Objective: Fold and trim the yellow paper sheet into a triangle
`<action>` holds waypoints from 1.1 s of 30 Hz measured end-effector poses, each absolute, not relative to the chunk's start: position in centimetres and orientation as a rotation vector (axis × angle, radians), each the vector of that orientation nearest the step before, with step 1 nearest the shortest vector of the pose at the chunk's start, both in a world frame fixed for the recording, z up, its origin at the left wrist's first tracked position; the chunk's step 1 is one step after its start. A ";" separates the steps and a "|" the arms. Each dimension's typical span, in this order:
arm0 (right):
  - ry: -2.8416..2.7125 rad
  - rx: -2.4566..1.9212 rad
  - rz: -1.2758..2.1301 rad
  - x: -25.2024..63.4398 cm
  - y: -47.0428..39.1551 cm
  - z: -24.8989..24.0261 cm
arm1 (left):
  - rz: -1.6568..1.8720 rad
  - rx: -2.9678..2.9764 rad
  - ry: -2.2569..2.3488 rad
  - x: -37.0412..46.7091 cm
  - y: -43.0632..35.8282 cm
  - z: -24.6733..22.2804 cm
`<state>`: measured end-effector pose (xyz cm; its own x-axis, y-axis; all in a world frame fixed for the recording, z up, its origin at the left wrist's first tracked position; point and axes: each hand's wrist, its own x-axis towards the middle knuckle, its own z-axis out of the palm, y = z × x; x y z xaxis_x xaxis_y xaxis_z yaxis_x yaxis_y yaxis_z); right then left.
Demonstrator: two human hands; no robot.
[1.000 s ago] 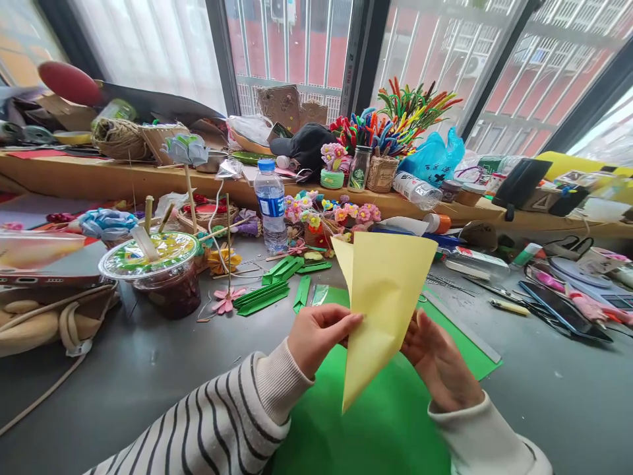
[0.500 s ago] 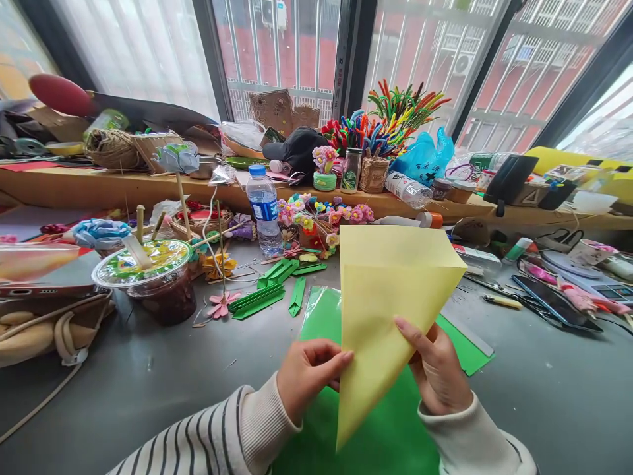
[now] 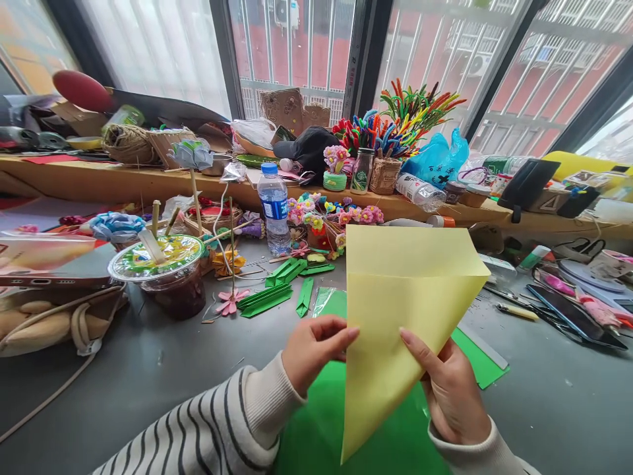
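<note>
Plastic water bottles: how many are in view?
2: one water bottle stands upright on the grey table beside the paper flowers; another bottle lies on the wooden ledge. Clutter may hide others.

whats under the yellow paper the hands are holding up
Green paper lies flat on the grey table beneath the folded yellow paper, showing at both sides. The left hand and right hand hold the sheet. The green's middle is covered.

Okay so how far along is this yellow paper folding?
Early on. Done: the yellow paper has one diagonal fold, with a strip above the crease. In hand: the left hand pinches its left edge and the right hand its right side, above the green sheet. Left: any further folds; no finished shape shows.
</note>
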<state>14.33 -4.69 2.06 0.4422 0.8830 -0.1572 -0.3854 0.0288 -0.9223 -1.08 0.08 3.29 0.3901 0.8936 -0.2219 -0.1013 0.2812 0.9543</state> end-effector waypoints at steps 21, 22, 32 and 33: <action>-0.516 -1.187 0.980 13.6 -5.2 3.0 | 0.982 1.052 0.846 -1.0 1.9 5.3; -0.515 -1.185 0.985 13.6 -5.2 3.0 | 0.982 1.057 0.844 -1.0 1.8 5.3; -0.509 -1.190 0.986 13.6 -5.2 2.9 | 0.984 1.075 0.847 -1.0 2.0 5.2; -0.511 -1.190 0.985 13.6 -5.2 2.9 | 0.984 1.075 0.852 -1.0 2.0 5.2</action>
